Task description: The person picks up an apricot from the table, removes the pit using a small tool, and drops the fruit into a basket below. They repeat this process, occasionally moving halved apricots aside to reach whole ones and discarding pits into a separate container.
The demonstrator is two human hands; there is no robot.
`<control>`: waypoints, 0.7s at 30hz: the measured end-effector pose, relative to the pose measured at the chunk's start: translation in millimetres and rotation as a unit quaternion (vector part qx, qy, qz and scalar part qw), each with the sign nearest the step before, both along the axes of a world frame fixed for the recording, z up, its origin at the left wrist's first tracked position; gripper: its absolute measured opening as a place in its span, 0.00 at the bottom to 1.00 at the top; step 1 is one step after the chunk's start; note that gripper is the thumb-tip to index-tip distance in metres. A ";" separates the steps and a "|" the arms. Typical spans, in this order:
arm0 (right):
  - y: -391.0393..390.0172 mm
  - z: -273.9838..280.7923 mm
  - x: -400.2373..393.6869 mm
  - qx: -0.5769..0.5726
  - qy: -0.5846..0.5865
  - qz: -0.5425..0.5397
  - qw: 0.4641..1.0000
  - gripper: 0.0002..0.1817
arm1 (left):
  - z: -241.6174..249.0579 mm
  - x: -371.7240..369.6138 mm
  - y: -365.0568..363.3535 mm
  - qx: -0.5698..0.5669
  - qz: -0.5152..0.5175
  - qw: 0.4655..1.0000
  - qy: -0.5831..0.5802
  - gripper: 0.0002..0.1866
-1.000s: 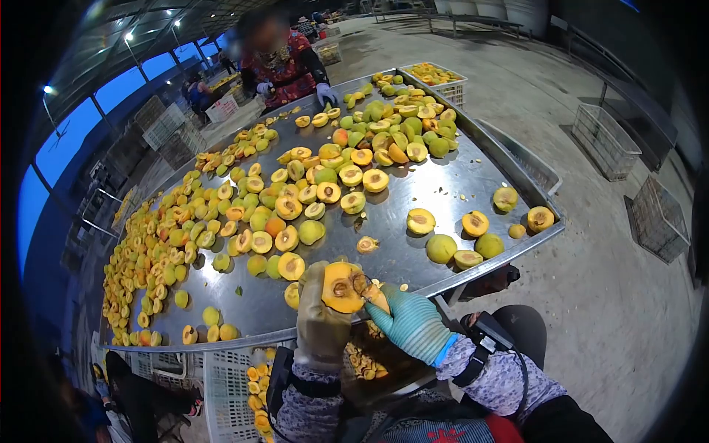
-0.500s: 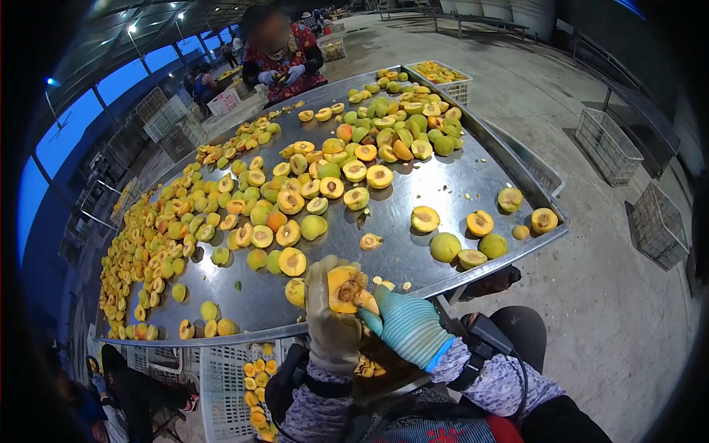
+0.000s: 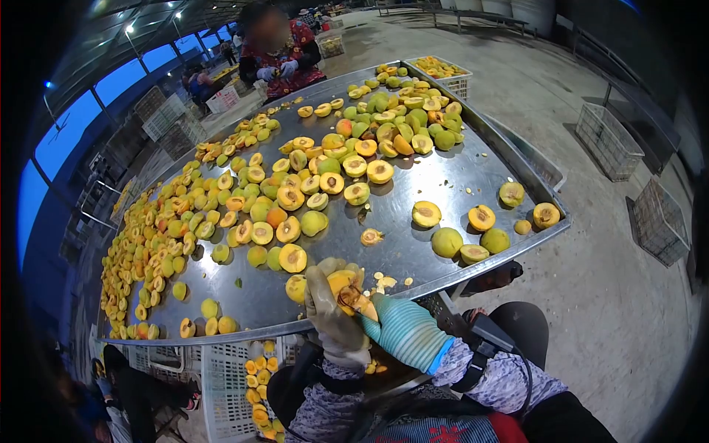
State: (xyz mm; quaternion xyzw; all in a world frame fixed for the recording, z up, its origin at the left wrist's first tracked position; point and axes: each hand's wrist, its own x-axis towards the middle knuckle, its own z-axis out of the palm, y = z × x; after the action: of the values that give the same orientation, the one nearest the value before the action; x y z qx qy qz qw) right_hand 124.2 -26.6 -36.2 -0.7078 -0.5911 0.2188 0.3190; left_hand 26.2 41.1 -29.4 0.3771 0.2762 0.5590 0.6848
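Note:
My left hand (image 3: 330,303), in a pale, worn glove, is closed around a halved yellow peach (image 3: 341,283), its brown pit hollow facing my right hand. My right hand (image 3: 406,330), in a teal striped glove, is closed right at the cut face. An orange-coloured pointed piece (image 3: 362,304) sticks out from its fingertips into the hollow; I cannot tell whether it is a tool or peach flesh. Both hands are over the near edge of the metal table (image 3: 399,258). Small pale scraps (image 3: 384,281) lie on the metal just beyond them.
Many halved peaches (image 3: 258,210) cover the table's left and middle, with several near its right corner. Below the near edge stands a white crate (image 3: 225,391) holding peach halves. A co-worker (image 3: 279,55) in gloves is at the far side. Empty-looking crates (image 3: 607,144) stand on the right floor.
My right hand has shifted slightly right and down, and the pointed piece sits deeper across the hollow. The peach half has tilted a little. More pale scraps show on the table.

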 end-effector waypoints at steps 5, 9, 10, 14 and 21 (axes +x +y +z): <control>-2.0 3.9 3.2 0.024 0.039 -0.004 0.999 0.21 | 12.7 -1.5 0.6 0.295 0.050 0.880 0.369 0.25; -12.0 12.5 8.1 0.049 -0.019 -0.024 0.998 0.23 | 7.3 -2.7 4.8 0.192 0.018 0.955 0.224 0.27; -14.1 12.2 7.5 0.081 -0.023 -0.042 0.996 0.23 | 8.6 -3.0 3.4 0.139 0.011 0.980 0.138 0.26; -8.8 6.4 12.6 0.074 -0.012 -0.064 0.995 0.23 | 0.4 -1.8 12.7 0.030 -0.020 0.999 0.041 0.31; -8.2 -1.3 21.8 0.020 0.042 0.029 0.998 0.23 | 24.5 6.1 -0.4 0.008 -0.013 0.995 0.094 0.35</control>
State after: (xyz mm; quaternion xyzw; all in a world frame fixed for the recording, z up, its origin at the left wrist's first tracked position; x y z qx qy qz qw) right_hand 145.9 -34.8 -37.5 -0.6739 -0.6016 0.2462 0.3511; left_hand 32.3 40.8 -4.9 0.4370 0.3306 0.5142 0.6599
